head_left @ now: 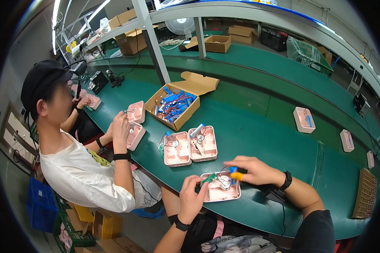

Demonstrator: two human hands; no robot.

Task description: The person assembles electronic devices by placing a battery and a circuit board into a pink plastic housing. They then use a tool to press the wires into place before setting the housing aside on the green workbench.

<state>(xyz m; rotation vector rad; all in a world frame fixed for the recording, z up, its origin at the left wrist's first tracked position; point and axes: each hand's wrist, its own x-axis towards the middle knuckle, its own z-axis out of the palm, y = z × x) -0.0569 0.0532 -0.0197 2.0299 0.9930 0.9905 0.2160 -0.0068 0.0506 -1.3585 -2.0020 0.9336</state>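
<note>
In front of me a pink plastic casing (pixel 215 197) lies on the green bench, hollow side up, with a round silver part (pixel 225 182) and thin wires inside. My left hand (pixel 191 195) pinches a small green circuit board (pixel 209 178) over the casing's left side. At its right edge my right hand (pixel 257 170), a yellow cover on one finger, has its fingers closed about a blue cylindrical battery (pixel 233 176). Just beyond stand two more pink casings, one with a circuit board (pixel 161 148) hanging out, the other with a battery (pixel 197 130) across its rim.
An open cardboard box (pixel 177 107) of blue wired batteries stands farther back. On the left a co-worker (pixel 84 156) handles pink casings (pixel 135 134). Several casings (pixel 304 119) rest on the right, near a brown slotted tray (pixel 364 194). A metal post (pixel 152 46) rises behind the box.
</note>
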